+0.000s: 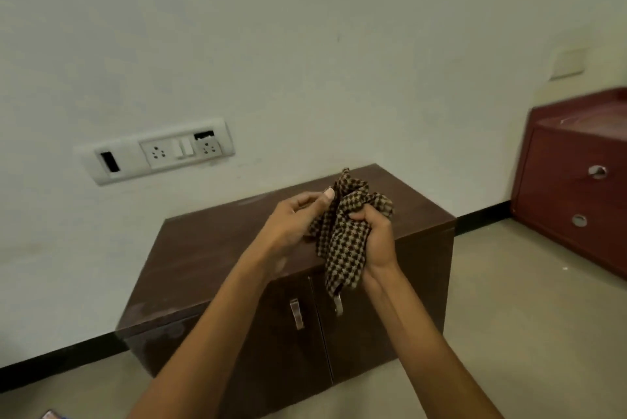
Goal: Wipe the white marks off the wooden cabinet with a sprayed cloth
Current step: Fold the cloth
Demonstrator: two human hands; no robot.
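A low dark-brown wooden cabinet [217,256] with two doors and metal handles stands against the wall. Faint whitish smudges show on its top near the front left corner and the back edge. Above it I hold a brown-and-black checked cloth [346,235], bunched up and hanging down over the cabinet's front edge. My left hand [291,225] pinches the cloth's left side between thumb and fingers. My right hand [376,239] is clenched around its right side. No spray bottle is in view.
A white switch-and-socket panel [156,150] is on the wall, left of the cabinet. A reddish drawer unit [576,181] with round metal pulls stands at the right. Beige floor lies between the two pieces; black skirting runs along the wall.
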